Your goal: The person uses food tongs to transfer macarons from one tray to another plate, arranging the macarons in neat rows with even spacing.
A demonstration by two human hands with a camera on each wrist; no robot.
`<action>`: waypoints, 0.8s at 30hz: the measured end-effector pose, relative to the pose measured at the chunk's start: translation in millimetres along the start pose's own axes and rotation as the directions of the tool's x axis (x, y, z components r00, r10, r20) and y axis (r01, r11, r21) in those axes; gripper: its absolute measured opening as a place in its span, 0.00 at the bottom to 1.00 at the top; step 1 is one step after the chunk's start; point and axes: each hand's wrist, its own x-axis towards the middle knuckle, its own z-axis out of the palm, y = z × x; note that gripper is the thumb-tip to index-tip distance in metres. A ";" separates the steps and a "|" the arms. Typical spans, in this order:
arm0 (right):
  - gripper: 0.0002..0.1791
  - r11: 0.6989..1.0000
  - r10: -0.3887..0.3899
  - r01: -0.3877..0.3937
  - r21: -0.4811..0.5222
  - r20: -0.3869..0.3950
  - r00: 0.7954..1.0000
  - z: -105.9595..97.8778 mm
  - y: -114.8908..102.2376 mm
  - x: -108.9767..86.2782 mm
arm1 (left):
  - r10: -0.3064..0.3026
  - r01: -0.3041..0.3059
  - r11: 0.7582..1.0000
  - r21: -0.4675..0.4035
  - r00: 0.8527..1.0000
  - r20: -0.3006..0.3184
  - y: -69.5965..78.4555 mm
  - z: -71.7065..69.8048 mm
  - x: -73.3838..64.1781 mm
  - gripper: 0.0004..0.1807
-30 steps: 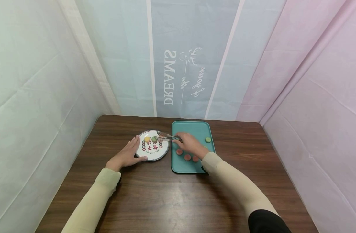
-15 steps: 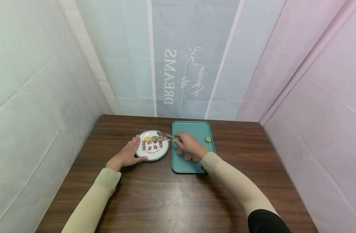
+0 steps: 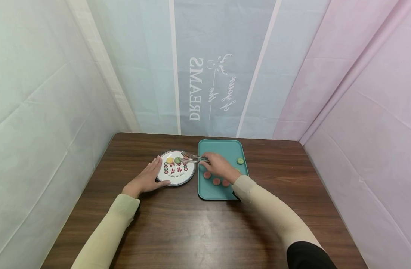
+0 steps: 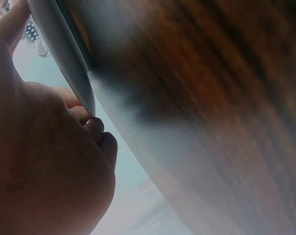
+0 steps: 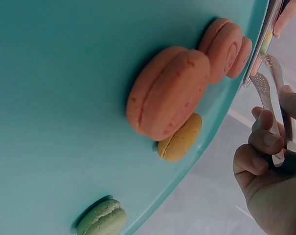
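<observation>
My right hand (image 3: pixel 219 165) holds metal tongs (image 3: pixel 196 158), reaching across the tray's left edge. Their perforated tips stand apart over the right part of a white plate (image 3: pixel 173 179) printed with red characters. Something pink, likely a macaron, shows between the tips, partly hidden. To its left, a green macaron (image 3: pixel 178 160) and a yellow macaron (image 3: pixel 170 160) lie on the plate. My left hand (image 3: pixel 146 179) rests against the plate's left rim, fingers extended and thumb spread along the near side. In the left wrist view, the fingertips touch the rim of the plate (image 4: pixel 64 54).
A teal tray (image 3: pixel 222 147) lies right of the plate. It bears several pink macarons (image 5: pixel 170 93), a yellow macaron (image 5: pixel 181 138) and a green macaron (image 3: pixel 240 161). The brown wooden table (image 3: pixel 192 231) is bordered by hanging cloth (image 3: pixel 219 22) at the back and sides.
</observation>
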 end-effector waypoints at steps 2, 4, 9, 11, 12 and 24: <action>0.12 1.000 0.006 -0.006 0.004 0.002 1.000 -0.2 0.3 0.8 | -0.005 0.005 1.000 0.002 1.000 0.004 0.8 -1.3 0.3 0.65; 0.13 1.000 0.010 -0.010 0.004 0.003 1.000 -0.7 0.4 1.3 | -0.009 0.009 1.000 0.001 1.000 0.010 0.2 -1.6 1.4 0.65; 0.14 1.000 0.007 -0.007 -0.009 0.006 1.000 -2.7 0.1 1.3 | -0.008 0.008 1.000 -0.004 1.000 0.021 0.5 -4.1 2.2 0.65; 0.14 1.000 0.005 -0.004 -0.013 0.008 1.000 -3.6 -0.2 1.1 | -0.009 0.009 1.000 -0.004 1.000 0.025 1.6 -5.8 1.7 0.65; 0.14 1.000 0.006 -0.006 -0.013 0.009 1.000 -4.1 -0.5 1.1 | -0.010 0.010 1.000 -0.003 1.000 0.028 1.6 -6.2 1.8 0.65; 0.18 0.999 0.028 -0.028 -0.018 0.010 1.000 -5.3 0.7 1.4 | -0.015 0.015 1.000 -0.010 0.999 0.030 2.1 -9.3 2.6 0.65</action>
